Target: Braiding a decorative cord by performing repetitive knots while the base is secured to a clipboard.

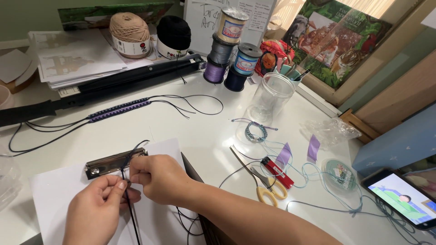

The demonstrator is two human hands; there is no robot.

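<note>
Below the metal clip (116, 162) of the clipboard (54, 190), both hands work a thin dark cord (132, 213). The cord runs from under the clip's chrome bar down over the white sheet. Left hand (93, 208): grip pinched on the cord, thumb and fingertips closed just beneath the clip. Right hand (156, 177): grip clenched on the same cord, knuckles touching the left fingertips.

Right of the clipboard, scissors (265, 186) with yellow loop handles lie flat on the white glossy surface (190, 131), beside a red lighter (277, 171). Farther right of the clipboard lies a phone (402, 197) with a lit screen. Beyond the clipboard rests a finished braided strand (120, 109), purple and dark, with loose tails. Farther beyond stand cylindrical thread spools (227, 50), a beige yarn ball (129, 29), a black yarn ball (173, 32) and a clear ribbed plastic jar (272, 95).
</note>
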